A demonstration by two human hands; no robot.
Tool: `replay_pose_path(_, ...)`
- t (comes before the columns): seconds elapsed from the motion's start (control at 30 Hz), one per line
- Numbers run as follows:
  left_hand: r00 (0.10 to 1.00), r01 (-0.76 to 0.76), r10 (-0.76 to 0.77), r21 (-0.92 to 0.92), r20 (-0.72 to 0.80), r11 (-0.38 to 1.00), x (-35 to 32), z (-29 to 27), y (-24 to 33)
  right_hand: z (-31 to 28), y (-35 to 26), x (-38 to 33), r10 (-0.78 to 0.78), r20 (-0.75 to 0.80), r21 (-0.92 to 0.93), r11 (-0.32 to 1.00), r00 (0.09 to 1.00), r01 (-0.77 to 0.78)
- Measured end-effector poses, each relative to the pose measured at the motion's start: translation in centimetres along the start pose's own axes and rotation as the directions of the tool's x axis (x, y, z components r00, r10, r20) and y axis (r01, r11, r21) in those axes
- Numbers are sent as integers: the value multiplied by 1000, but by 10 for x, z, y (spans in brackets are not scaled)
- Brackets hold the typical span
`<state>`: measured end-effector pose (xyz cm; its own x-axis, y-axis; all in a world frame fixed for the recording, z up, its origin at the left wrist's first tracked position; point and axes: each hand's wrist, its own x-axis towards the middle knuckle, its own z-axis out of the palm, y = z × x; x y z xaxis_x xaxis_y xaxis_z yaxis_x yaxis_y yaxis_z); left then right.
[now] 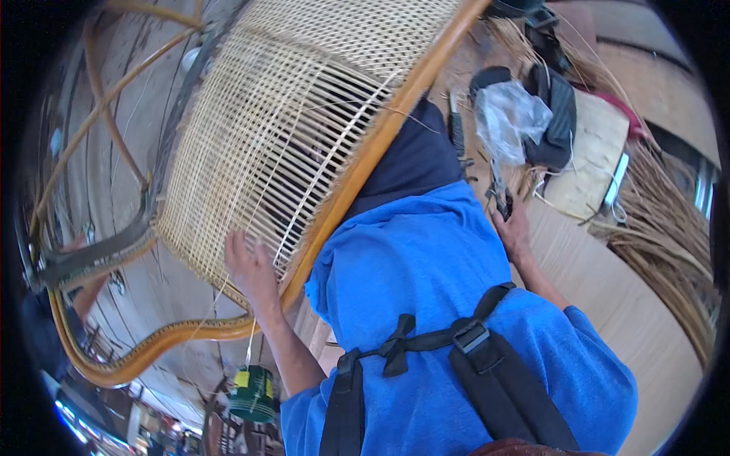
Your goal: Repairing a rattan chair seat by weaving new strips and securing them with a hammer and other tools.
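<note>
Big rattan chair frame with pale woven cane panel [289, 129] fills upper left, tipped on its side. Its thick orange-brown curved rail [372, 144] runs diagonally from top right down to lower left, and that is the long axis. Cane strands of the weave run roughly across that rail; the upper part is tightly woven, the lower part is open parallel strands. Second bent rail [144, 346] loops along the bottom left.

Hidden or unclear: the chair's top edge is cut off by the frame, its left side bends into the dark fisheye rim, and bare thin rattan legs [114, 114] behind are blurry. The blue shirt with black harness straps [426, 304] covers the lap and the rail's lower stretch. Green cylindrical can with yellow label [253, 391] near the bottom edge is partly hidden by the forearm.

Left hand [251, 266] lies flat against the lower edge of the woven panel, fingers extended upward and slightly spread, touching the strands; a loose thin cane strand [251, 342] hangs below it, grip on it cannot be told.

Right hand [513, 228] reaches out to the right over the light wooden floor [593, 281], fingers at dark metal pliers [499, 194]; cannot tell if it is closed on them. Crumpled clear plastic bag [511, 114], black pouch [559, 114] and loose cane bundles [677, 228] lie beyond.
</note>
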<state>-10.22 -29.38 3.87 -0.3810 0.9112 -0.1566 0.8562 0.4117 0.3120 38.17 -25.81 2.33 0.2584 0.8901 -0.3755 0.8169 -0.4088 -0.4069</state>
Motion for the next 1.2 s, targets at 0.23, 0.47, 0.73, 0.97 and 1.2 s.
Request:
replay_pose_path(0.23, 983, 185, -185, 63, -9, 981, -38, -16, -49, 16, -20, 67, -156, 183, -99, 979, 971, 176)
replay_pose_path(0.47, 921, 387, -385, 284, -66, 877, -50, -26, -51, 60, -76, 159, -284, 121, -229, 924, 951, 306)
replay_pose_path(0.73, 957, 286, -238, 385, -169, 877, -23, -44, -23, -40, -151, 126, 9, 177, 728, 672, 984, -137)
replay_pose_path(0.97, 850, -466, 401, -133, -343, 875, 107, 40, 112, -32, -265, 131, -660, 103, 291, 735, 744, 613)
replay_pose_path(1.2, 788, -610, 571, -173, -229, 773, 140, 79, 145, -24, -235, 124, -597, 40, 491, 710, 801, 505)
